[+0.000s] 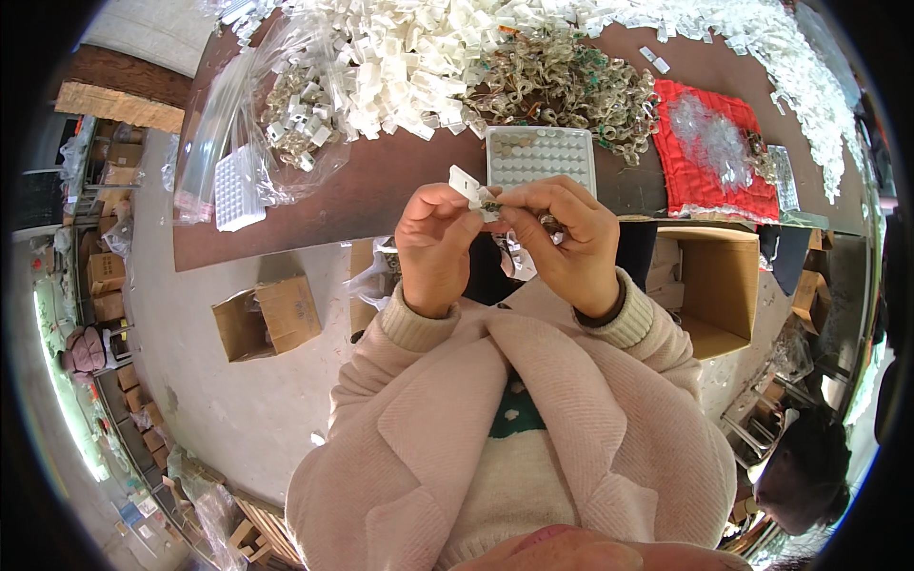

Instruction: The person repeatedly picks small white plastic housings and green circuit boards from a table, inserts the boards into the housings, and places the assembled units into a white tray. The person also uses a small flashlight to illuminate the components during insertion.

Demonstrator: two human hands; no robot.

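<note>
My left hand [434,243] and my right hand [566,238] meet in front of my chest, just below the table edge. Together they pinch a small white plastic clip [466,184] with a little dark metal part at its lower end. The left thumb and forefinger hold the clip from the left. The right fingers press on the small part from the right. Just beyond the hands a white tray [541,157] with rows of round pockets lies on the brown table [381,181]. A few pockets at its far left corner hold parts.
A big heap of white plastic clips [409,57] and a pile of coiled metal parts [562,86] cover the table's far side. A red cloth [714,162] lies to the right, a second white tray [238,190] in clear bags to the left. Open cardboard boxes [719,285] stand on the floor.
</note>
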